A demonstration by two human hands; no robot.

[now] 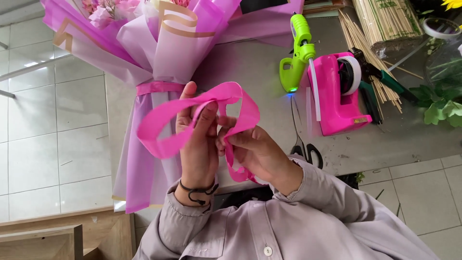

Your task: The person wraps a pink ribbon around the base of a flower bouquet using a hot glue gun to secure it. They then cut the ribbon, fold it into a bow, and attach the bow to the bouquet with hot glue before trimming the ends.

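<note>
A bright pink ribbon (166, 125) is looped between both my hands, just in front of my chest. My left hand (197, 144) pinches one loop with the thumb raised. My right hand (252, 149) grips the other loop and the ribbon's tail, which hangs down under the palm. Behind the hands lies a bouquet (149, 53) wrapped in pink and lilac paper, tied at the neck with a pink band (159, 88). Its stem end points toward me.
On the grey table (260, 67) lie a lime-green glue gun (296, 53), a pink tape dispenser (339, 94), black scissors (308, 153), bundles of bamboo sticks (380, 24) and green leaves (442, 103). White floor tiles lie to the left, and a wooden piece (57, 236) at lower left.
</note>
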